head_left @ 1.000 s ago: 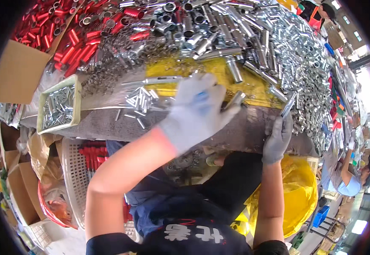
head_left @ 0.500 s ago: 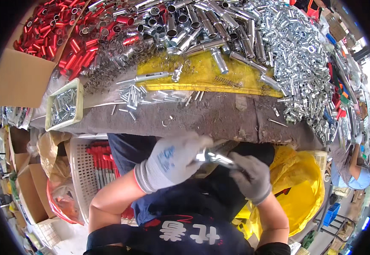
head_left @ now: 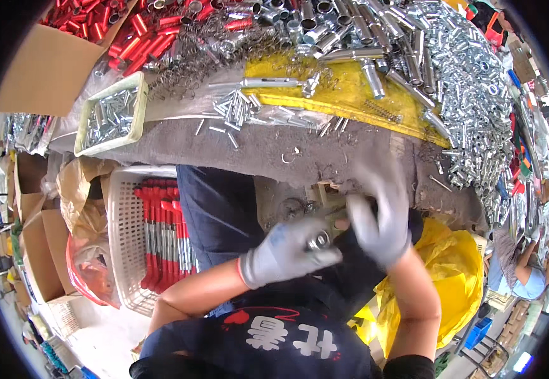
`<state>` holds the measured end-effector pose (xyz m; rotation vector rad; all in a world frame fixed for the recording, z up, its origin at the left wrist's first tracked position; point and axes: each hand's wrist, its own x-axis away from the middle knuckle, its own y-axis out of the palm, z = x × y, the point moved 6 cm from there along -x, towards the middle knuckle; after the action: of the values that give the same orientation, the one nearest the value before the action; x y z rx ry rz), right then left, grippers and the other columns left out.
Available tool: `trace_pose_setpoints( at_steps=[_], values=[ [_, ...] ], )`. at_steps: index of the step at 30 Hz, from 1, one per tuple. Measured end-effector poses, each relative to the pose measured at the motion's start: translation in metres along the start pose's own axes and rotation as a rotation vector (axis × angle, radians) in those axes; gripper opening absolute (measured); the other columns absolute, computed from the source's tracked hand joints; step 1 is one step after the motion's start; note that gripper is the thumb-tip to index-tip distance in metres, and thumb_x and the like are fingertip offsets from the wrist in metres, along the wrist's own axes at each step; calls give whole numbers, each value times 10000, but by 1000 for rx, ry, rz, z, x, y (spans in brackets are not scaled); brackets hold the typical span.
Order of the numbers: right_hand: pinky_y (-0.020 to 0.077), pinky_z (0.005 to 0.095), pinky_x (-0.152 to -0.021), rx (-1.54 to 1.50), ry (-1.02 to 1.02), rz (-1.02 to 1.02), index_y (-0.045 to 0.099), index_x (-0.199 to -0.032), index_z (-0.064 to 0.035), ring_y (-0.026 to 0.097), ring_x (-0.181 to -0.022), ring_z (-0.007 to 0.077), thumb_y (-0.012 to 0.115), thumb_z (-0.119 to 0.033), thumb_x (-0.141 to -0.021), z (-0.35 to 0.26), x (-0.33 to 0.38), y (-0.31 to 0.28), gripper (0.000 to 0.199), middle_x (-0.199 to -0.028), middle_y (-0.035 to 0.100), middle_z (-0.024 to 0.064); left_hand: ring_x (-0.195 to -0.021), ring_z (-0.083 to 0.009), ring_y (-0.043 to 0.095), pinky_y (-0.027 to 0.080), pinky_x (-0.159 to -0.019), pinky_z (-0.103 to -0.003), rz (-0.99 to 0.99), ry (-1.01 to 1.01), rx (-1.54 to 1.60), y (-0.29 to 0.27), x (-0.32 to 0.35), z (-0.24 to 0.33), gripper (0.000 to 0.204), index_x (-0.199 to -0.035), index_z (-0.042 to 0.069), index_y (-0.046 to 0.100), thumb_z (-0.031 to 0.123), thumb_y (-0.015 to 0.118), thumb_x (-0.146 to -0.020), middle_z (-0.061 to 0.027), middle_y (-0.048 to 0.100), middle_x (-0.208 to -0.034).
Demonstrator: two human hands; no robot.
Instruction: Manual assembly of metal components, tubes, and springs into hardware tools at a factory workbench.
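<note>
Since half a second ago both hands have dropped a little lower below the near edge of the workbench (head_left: 325,161), and the long metal piece that stuck out between them now shows only as an end. The left hand (head_left: 287,251), in a grey glove, has its fingers curled tight round a small silver tube fitting (head_left: 318,240) whose round end faces up. The right hand (head_left: 378,218) is blurred just beside it, fingers half spread over the part; whether they pinch anything I cannot tell. As a judgement, 1 piece is mid-assembly — not yet set down. A white basket (head_left: 123,252) at the person's left holds finished-looking red-handled rods (head_left: 164,237), while heaps of loose silver tubes (head_left: 470,95), red sleeves (head_left: 116,38) and a tray of small pins (head_left: 110,114) on the bench suggest much is left.
</note>
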<state>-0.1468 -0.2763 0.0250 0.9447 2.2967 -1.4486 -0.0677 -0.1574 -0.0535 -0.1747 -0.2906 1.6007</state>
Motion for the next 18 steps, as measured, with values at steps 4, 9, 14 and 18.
trace_pose_setpoints(
  at_steps=[4,9,14,18],
  values=[
    [194,532,-1099,393,-40,-265,544,-1246,-134,518,-1162,342,636,-165,-810,47,-45,40,446,-1143,625,118,-683,-138,469,370,-643,-263,325,25,708,-45,-2,-15,440,-799,38,538,383,341,-989,-44,528,-740],
    [501,337,-736,-151,240,-35,594,-1136,-30,633,-765,217,547,-59,-873,22,-21,-4,269,-875,641,114,-629,-162,378,315,-605,-318,688,296,1603,-114,15,-14,334,-736,125,455,419,496,-889,-4,383,-663],
    [474,322,-680,-475,421,-291,587,-1131,2,621,-705,227,526,-178,-936,-5,47,16,272,-748,626,98,-654,-148,336,298,-641,-306,607,352,1873,-104,8,-7,278,-761,121,465,369,525,-871,3,371,-678],
    [498,284,-709,-320,238,-277,549,-1157,31,643,-655,189,530,-205,-952,-30,41,32,314,-808,643,121,-669,-153,394,345,-699,-340,561,113,1806,-44,-11,1,254,-777,128,465,351,465,-898,16,398,-699]
  ],
)
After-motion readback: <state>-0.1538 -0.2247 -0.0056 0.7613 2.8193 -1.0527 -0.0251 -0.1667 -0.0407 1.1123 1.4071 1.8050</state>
